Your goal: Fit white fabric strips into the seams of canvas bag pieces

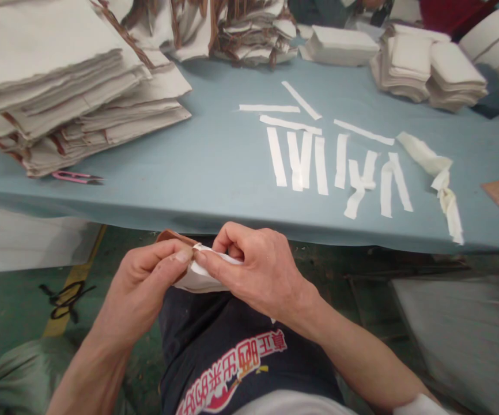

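Just in front of the table edge, over my lap, my left hand (146, 282) pinches a folded piece of brown-and-white sheet material (204, 284) between thumb and fingers. Its brown side shows at the top, its pale side below. Against the same piece my right hand (260, 262) is closed, with a white strip (221, 257) under its thumb and fingertips. The thumbs of both hands nearly meet at the strip's left end. My fingers partly hide the piece, and I cannot tell whether the strip is stuck to it.
Several loose white strips (276, 157) lie on the blue-covered table (215, 167), beside a crumpled yellowish strip (424, 158). Pink thread snips (76, 177) lie near a tall stack of pale, brown-edged sheets (80, 104). More pale bundles (411, 60) stand at the back right, near other people.
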Demonstrator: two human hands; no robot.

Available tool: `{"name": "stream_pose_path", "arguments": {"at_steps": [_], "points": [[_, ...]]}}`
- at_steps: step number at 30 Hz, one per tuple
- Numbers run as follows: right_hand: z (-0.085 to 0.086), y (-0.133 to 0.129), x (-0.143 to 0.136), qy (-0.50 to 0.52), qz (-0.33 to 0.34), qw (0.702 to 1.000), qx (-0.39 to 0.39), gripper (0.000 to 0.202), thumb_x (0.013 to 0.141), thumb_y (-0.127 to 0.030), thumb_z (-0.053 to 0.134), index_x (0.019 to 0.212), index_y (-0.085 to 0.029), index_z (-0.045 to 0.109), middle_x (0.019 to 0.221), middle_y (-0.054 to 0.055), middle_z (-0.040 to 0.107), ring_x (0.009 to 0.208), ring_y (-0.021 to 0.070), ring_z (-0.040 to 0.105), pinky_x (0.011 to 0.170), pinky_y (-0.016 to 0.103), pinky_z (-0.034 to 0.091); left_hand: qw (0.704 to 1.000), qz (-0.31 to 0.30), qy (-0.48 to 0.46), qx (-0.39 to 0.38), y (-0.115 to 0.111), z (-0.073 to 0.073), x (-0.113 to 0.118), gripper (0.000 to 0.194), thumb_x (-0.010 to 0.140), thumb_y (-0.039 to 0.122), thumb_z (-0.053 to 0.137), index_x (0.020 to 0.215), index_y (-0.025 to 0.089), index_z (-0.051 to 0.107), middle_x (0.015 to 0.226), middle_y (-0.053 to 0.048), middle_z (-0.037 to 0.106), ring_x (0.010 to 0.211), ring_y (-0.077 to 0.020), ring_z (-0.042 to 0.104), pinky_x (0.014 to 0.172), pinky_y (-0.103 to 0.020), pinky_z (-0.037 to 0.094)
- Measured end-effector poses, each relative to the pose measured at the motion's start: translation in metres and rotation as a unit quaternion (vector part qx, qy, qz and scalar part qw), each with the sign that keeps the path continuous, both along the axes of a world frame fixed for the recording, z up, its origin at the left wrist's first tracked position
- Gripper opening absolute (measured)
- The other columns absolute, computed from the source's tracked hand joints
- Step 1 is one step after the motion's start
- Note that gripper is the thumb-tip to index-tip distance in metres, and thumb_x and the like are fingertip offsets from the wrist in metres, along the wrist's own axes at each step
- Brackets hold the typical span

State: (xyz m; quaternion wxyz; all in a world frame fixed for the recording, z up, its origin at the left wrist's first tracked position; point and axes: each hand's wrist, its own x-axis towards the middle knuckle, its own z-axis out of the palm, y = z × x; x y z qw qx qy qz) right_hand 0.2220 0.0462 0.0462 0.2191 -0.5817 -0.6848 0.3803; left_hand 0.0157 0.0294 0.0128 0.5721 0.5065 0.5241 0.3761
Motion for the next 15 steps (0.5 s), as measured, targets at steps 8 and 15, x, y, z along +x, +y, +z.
{"name": "stream_pose_path", "arguments": {"at_steps": [8,15], "points": [[-0.008,-0.006,0.0,-0.017,-0.023,0.999,0.038,0.037,0.096,-0.055,0.083,0.079,-0.024,0.071,0.058,-0.006,0.053,0.057,0.0116,0.047,0.064,0.028,0.027,1.0,-0.027,0.011,-0.003,-0.002,0.003,0.001,0.025,0.089,0.042,0.084,0.084,0.019,0.078,0.084,-0.005,0.082,0.074,-0.0203,0.07,0.069,-0.027,0.054],[-0.023,-0.009,0.002,0.002,-0.018,0.994,0.112,0.036,0.099,-0.052,0.081,0.081,-0.022,0.072,0.062,-0.005,0.06,0.058,0.0112,0.051,0.064,0.027,0.031,0.99,0.026,0.131,0.054,-0.007,0.015,0.019,0.02,0.084,0.038,0.07,0.077,0.02,0.075,0.073,-0.001,0.075,0.062,-0.0179,0.065,0.06,-0.027,0.05]]}}
